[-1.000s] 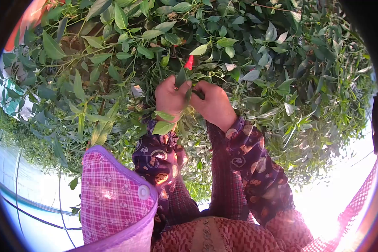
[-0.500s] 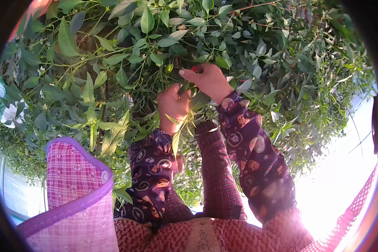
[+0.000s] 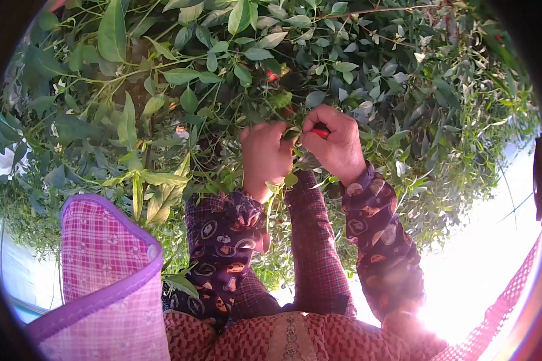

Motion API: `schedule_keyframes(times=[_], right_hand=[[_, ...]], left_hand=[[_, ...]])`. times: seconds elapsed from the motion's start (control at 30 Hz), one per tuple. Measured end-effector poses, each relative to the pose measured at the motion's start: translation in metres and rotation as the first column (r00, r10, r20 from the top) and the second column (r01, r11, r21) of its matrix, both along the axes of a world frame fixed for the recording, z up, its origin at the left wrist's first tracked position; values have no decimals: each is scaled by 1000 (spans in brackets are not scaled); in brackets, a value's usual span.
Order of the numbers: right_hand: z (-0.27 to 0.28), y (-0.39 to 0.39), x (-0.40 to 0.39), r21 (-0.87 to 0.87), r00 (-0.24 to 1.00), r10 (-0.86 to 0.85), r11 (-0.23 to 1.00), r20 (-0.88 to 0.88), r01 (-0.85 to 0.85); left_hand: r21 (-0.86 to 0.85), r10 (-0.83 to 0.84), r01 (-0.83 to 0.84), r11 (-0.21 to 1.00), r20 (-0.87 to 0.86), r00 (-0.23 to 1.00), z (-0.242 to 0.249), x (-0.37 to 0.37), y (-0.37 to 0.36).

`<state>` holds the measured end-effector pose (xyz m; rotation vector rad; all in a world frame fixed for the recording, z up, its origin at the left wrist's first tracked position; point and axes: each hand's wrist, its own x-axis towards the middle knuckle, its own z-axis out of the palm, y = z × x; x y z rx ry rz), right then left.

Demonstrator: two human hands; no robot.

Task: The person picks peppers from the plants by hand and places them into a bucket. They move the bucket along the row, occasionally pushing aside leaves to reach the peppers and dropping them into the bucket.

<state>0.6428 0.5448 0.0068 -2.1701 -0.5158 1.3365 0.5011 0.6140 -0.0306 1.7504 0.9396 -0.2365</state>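
Two hands are up in a big green bush [image 3: 162, 78] that fills the top of the frame. The right hand [image 3: 337, 141] is just right of the middle. Its fingers are pinched shut on a small red pepper [image 3: 320, 133], and only a bit of red shows between the fingers. The left hand [image 3: 265, 153] is just beside it, right at the middle of the frame. It is closed around a thin green stem and some leaves. The two hands are almost touching.

More red peppers [image 3: 272, 76] hang in the leaves above the hands, near the top middle. One of them sits just over the left hand, partly hidden by a leaf.

Both arms wear dark purple sleeves [image 3: 226, 240] with little round pictures on them. The sleeves run down from the hands to the bottom middle of the frame. Under them is a red checked cloth.

In the lower left there is a pink checked flap [image 3: 102, 265] with a purple edge and a white button. Bright sun glares in the lower right, so nothing can be made out there.
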Motion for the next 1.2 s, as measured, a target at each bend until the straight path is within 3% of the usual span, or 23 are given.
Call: schedule_keyframes(times=[0.07, 0.13, 0.2, 0.23, 0.27, 0.33, 0.4, 0.43, 0.47, 0.53, 0.6, 0.63, 0.67, 0.73, 0.8, 0.87, 0.9, 0.93, 0.97, 1.0, 1.07, 1.13, 1.2], right_hand=[[7, 5, 0, 117, 998, 48, 992, -38, -44], [7, 7, -3, 53, 984, 160, 986, -74, -156], [-3, 1, -10, 51, 981, -86, 994, -176, 96], [-12, -7, -13, 52, 976, -170, 983, -134, 179], [-10, -6, -11, 53, 976, -172, 982, -133, 180], [-2, -6, -11, -37, 932, -330, 944, -151, 329], [7, -11, -18, -43, 954, -282, 959, -101, 279], [11, -12, -25, 32, 982, -189, 981, -18, 189], [14, -11, -30, 98, 993, -98, 991, 72, 91], [18, -7, -32, 117, 994, -27, 993, 109, 15], [23, 3, -26, -14, 815, -445, 880, -371, 474], [38, 11, -16, -276, 279, -643, 624, -713, 731], [45, 21, -11, -276, 278, -642, 624, -715, 731], [52, 35, -7, -68, 474, -385, 828, -792, 557], [35, 34, 10, -96, 608, -507, 810, -612, 579], [-13, 22, 16, 18, 930, -348, 936, -122, 352], [-19, 27, 20, 21, 930, -347, 936, -121, 352], [-24, 32, 22, -6, 992, -15, 1000, 123, 15], [-29, 36, 22, -113, 885, 326, 945, 333, -306], [-35, 38, 19, -114, 887, 328, 945, 325, -308], [-42, 44, 14, -214, 704, 533, 842, 469, -495], [-39, 46, 16, -228, 687, 556, 827, 468, -514], [-17, 40, 16, -197, 722, 535, 841, 438, -503]], left_hand=[[-205, 53, -76, 976, -115, 992, -6, -2, 3], [-196, 111, -123, 973, -69, 991, -18, -9, -6], [-189, 166, -167, 968, -20, 986, -17, -4, -5], [-595, 462, -390, 703, -35, 886, -12, 1, -2], [-859, 677, -451, 243, -183, 713, -6, 7, 4], [-803, 677, -524, 284, -219, 702, 1, 8, 8], [-803, 584, -539, 256, -316, 748, -8, -2, 2], [-645, 516, -498, 580, -182, 837, -12, -3, -7], [-645, 515, -497, 580, -182, 838, -11, -4, -6], [-161, 160, -130, 978, 190, 969, -9, -7, -4], [-207, 266, -249, 946, 54, 963, -13, -5, -7], [-165, 87, -76, 983, 56, 995, -13, -6, -2], [-123, -93, 98, 988, 49, 994, -12, -7, 0], [-105, 23, -12, 994, 107, 994, -12, -2, -5], [-84, 252, -239, 967, 226, 941, -17, 2, -15], [-77, 200, -193, 978, 108, 974, -14, -4, -15], [-75, 184, -176, 981, 104, 977, -13, -4, -14], [-71, 167, -161, 984, 100, 981, -15, -3, -12], [-40, 176, -173, 984, 94, 980, -15, -1, -13], [-42, 178, -175, 984, 86, 980, -14, -2, -13], [140, 68, -83, 987, 113, 991, -11, -2, -12], [130, 32, -40, 991, 60, 998, -18, -9, -17], [-107, 398, -399, 910, -40, 917, -25, -14, -25]])
